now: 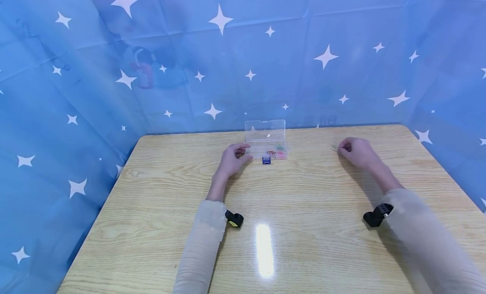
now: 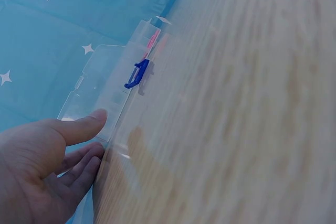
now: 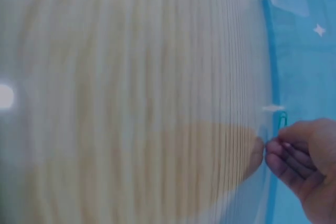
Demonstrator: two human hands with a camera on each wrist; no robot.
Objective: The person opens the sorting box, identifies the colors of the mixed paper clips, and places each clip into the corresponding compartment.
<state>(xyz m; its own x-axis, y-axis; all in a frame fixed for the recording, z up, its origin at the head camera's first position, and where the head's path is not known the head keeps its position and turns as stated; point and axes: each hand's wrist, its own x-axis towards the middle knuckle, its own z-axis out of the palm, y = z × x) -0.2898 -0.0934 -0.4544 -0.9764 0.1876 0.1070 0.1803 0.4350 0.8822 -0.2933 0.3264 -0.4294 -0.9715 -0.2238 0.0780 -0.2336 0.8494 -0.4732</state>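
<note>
A clear plastic box point(image 1: 265, 147) stands at the table's far middle with its lid raised; a blue latch point(image 1: 266, 160) hangs at its front and small coloured pieces lie inside. My left hand point(image 1: 246, 152) grips the box's left end. In the left wrist view its thumb point(image 2: 84, 127) lies on the box point(image 2: 105, 90), the fingers curl below, and the blue latch point(image 2: 137, 73) shows further along. To the right, my right hand point(image 1: 340, 148) pinches a small green paper clip point(image 1: 334, 147) against the tabletop. The right wrist view shows that hand point(image 3: 273, 145) with the paper clip point(image 3: 282, 119) at its fingertips.
The wooden table point(image 1: 265, 226) is enclosed on three sides by a blue star-patterned curtain point(image 1: 228, 66). A bright light reflection sits on the near middle of the tabletop. Black wrist cameras point(image 1: 234, 219) are strapped to both sleeves.
</note>
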